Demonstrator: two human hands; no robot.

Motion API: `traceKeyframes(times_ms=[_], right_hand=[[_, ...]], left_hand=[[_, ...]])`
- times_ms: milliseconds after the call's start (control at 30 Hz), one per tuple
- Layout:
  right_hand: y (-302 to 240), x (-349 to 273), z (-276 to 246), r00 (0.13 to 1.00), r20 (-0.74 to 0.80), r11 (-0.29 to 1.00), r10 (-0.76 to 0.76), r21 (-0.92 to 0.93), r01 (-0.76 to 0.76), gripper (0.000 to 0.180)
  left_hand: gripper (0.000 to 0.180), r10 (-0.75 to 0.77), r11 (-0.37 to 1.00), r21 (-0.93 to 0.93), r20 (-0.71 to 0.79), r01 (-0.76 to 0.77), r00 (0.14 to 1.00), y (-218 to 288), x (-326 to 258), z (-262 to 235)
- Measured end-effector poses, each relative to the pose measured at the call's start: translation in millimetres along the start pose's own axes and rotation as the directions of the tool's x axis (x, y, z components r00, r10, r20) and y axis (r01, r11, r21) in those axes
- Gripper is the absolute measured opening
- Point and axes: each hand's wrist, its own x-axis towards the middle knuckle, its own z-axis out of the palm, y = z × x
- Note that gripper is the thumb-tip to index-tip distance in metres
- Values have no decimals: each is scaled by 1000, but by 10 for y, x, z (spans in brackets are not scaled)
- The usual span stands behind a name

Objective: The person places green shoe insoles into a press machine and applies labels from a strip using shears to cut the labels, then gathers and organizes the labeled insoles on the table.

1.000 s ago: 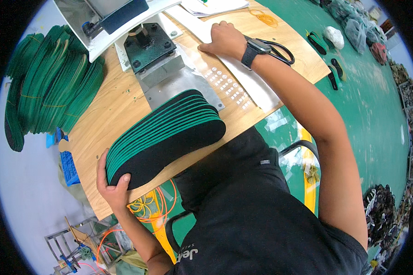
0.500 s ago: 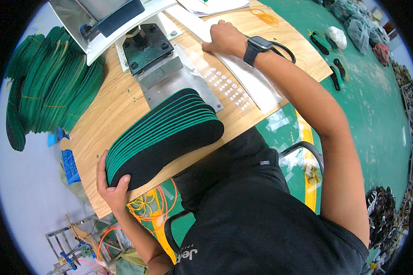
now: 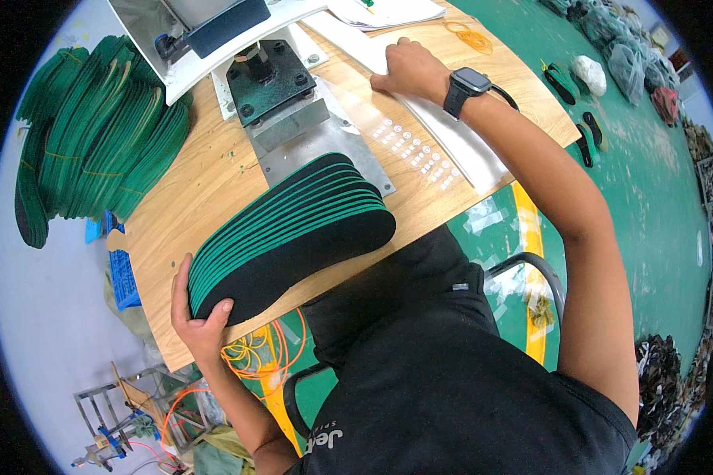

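A fanned stack of black shoe insoles with green edges (image 3: 293,237) lies along the near edge of the wooden table. My left hand (image 3: 201,323) grips its left end, thumb on the top insole and fingers around the far side. Across the table, my right hand (image 3: 412,70), with a black watch on the wrist, rests on a long white strip of sheets (image 3: 451,142). Its fingers are curled in, and whatever they may hold is hidden. Beside the strip lies a clear film with rows of small white prints (image 3: 413,150).
A press with a black plate (image 3: 269,79) and metal base stands at the far side. A tall pile of green insoles (image 3: 95,134) is at the far left. Papers (image 3: 384,12) and yellow rubber bands (image 3: 469,36) lie on the far right. Orange hoses (image 3: 281,348) hang below the table.
The whole view has shifted slightly, so the table and press appear a little further right. Both hands keep nearly the same places, the left on the insoles and the right on the white strip.
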Motion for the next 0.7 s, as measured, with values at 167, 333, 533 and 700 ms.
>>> traceKeyframes(times_ms=[167, 333, 533, 700], right_hand=[[-300, -516, -369, 931, -340, 986, -133, 51, 160, 51], [-1130, -1502, -857, 822, -353, 650, -448, 503, 570, 70], [-1201, -1344, -812, 808, -185, 706, -559, 405, 581, 71], [-1179, -1407, -632, 864, -159, 714, -479, 501, 488, 67]], left_hand=[[77, 53, 998, 32, 13, -54, 998, -17, -74, -21], [75, 208, 978, 1, 105, -209, 972, -67, -77, -70], [79, 473, 857, 189, 81, -479, 877, 90, 82, -161], [91, 270, 958, 76, 90, -277, 959, 74, 35, -80]])
